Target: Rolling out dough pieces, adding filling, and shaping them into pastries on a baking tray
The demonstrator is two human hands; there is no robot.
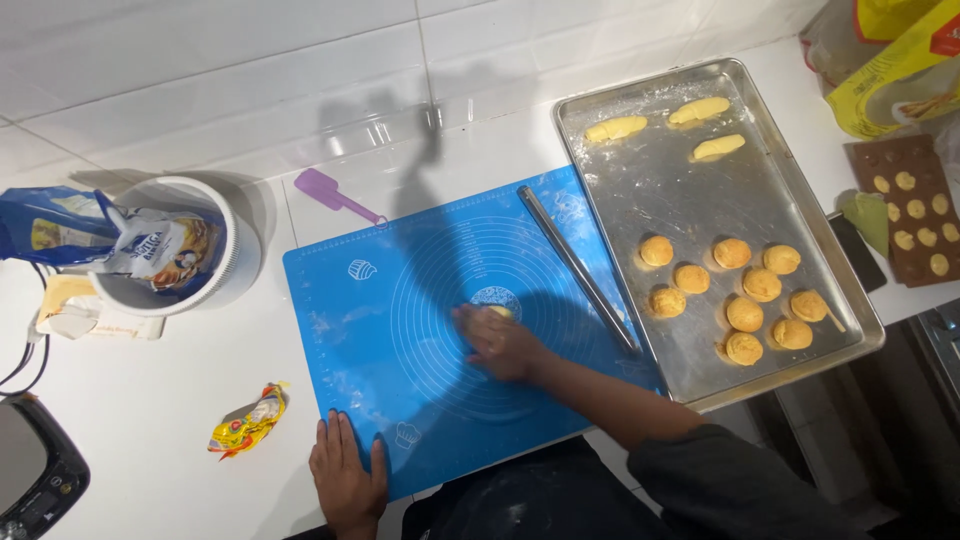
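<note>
- Starting at your far left, a dark appliance (35, 470) sits at the counter's edge with cables running up beside it.
- Above it stands a white round container (180, 245) holding a blue and white bag (150, 245), with a pale cream block (70, 300) just beside its base.
- A crumpled yellow wrapper (248, 420) lies on the white counter (150, 400), near the blue silicone mat (360, 330) but not touching it.
- Your left hand (347, 478) lies flat on the mat's near left corner, fingers together and stretched out, holding nothing.
- A small purple spatula (335, 193) rests on the counter just beyond the mat's far edge.
- Your right hand (497, 343) presses down on a piece of yellow dough (500, 312) near the middle of the mat's printed circles; the fingers are curled together over it, and only a sliver of dough shows past the fingertips.
- A long metal rod (578, 268) lies slanted across the mat's right side, just beside the tray.
- The metal baking tray (700, 200) holds three elongated dough pieces (660, 125) at its far end and a cluster of round dough balls (735, 295) nearer you.
- To your far right, a brown mould (905, 205) carries pale round pieces, with yellow packaging (890, 80) behind it.
</note>
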